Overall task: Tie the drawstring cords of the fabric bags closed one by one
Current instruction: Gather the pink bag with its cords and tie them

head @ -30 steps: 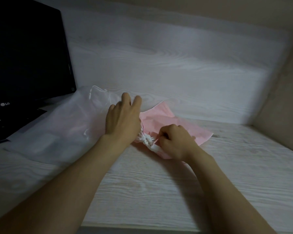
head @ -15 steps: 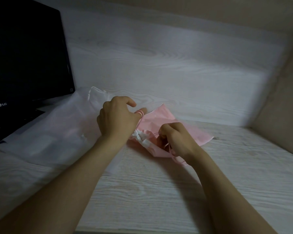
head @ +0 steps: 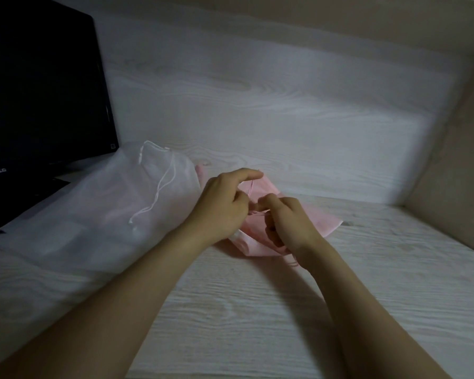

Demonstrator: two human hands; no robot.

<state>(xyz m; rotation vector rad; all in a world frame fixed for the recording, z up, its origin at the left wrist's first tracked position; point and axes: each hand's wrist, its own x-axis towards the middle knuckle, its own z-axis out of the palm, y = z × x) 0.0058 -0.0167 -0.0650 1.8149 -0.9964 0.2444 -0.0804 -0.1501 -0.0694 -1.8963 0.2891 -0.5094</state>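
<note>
A pink fabric bag (head: 322, 220) lies on the white wood-grain desk (head: 257, 310), its gathered mouth toward me. My left hand (head: 222, 206) hovers over the bag's left side with a thin pink cord (head: 251, 187) looped off its extended index finger. My right hand (head: 288, 222) sits close beside it, fingers curled and pinching the same cord just above the bag. A sheer white mesh bag (head: 99, 212) lies to the left, its white drawstring (head: 159, 187) loose on top.
A black monitor (head: 44, 86) stands at the back left. The white back panel (head: 271, 110) closes the rear, and a beige side wall (head: 454, 160) closes the right. Bare desk stretches in front of my arms.
Both hands have come together over the pink bag's mouth. The left hand lifted off the bag and now carries a loop of cord on its finger; the gathered mouth is hidden beneath them.
</note>
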